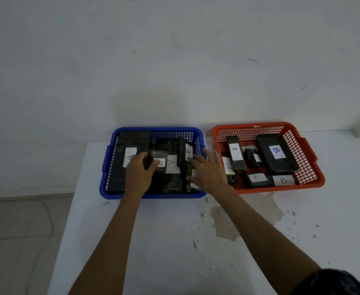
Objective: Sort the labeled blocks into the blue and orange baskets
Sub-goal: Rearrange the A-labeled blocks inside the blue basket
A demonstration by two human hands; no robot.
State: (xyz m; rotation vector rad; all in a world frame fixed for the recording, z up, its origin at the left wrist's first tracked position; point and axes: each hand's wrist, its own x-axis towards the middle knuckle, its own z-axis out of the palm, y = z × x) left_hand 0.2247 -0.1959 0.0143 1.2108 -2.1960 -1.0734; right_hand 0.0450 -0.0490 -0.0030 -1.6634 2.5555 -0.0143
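The blue basket (153, 130) sits at the table's back, holding several black blocks with white "A" labels. To its right, the orange basket (307, 145) holds several black blocks labeled "B", the largest one (277, 154) at its right side. My left hand (138, 173) is over the blue basket, gripping a small black block with an "A" label (158, 161). Over the blue basket's right side, my right hand (208, 171) has its fingers spread and touches an upright "A" block (185, 151).
Both baskets rest on a white table (174, 241) with a brownish stain and dark specks near its middle. A white wall rises right behind the baskets. Grey floor with a thin cable lies to the left.
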